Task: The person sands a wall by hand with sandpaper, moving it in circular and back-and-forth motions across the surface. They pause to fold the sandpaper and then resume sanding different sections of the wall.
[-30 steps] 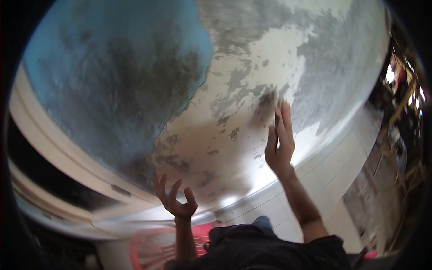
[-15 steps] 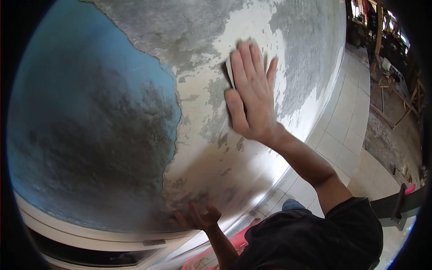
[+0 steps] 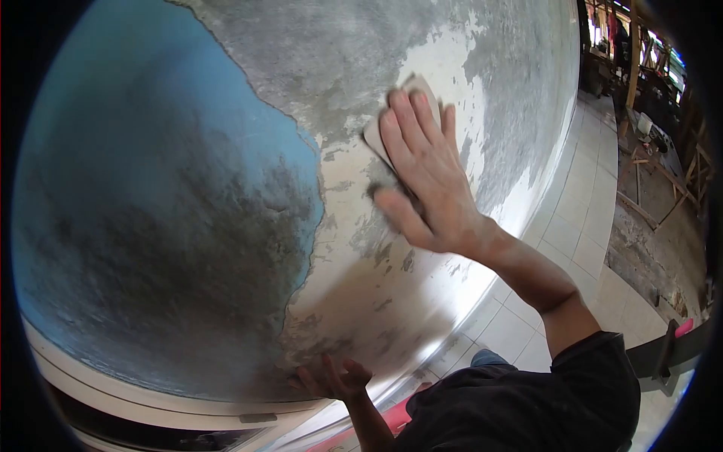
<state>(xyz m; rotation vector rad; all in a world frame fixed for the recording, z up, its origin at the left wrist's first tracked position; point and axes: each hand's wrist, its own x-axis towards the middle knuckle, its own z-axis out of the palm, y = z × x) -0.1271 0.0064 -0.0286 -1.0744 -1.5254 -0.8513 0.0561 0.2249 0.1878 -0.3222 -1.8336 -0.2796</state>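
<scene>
The left hand (image 3: 331,379) rests low against the wall (image 3: 361,248), fingers spread and holding nothing, beside the edge of the blue paint (image 3: 151,151). Higher and to the right, the right hand (image 3: 425,177) lies flat, pressing a pale sanding pad (image 3: 376,135) onto bare grey plaster. Tiled floor (image 3: 580,218) lies further right.

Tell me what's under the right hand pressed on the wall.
Under the right hand a pale flat pad shows at the fingertips, against the wall. Its remainder and the wall behind are covered.
</scene>
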